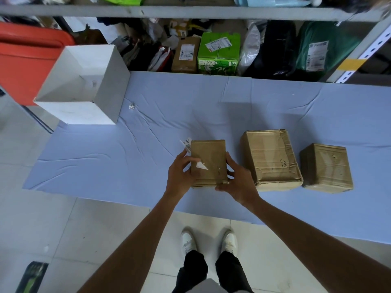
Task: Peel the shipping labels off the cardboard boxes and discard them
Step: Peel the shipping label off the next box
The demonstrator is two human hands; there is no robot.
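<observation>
Both arms outstretched: left hand (179, 174) pinching peeled label (187, 145), right hand (237, 182) gripping small box (209, 161).

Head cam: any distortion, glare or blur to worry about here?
Head view: wide-angle bend bows the shelf rail and mat edges; light is soft, with only faint shadows behind the boxes; slight sheen on the tape of the held box; left hand and label look sharp, shelf clutter is softer.
</observation>
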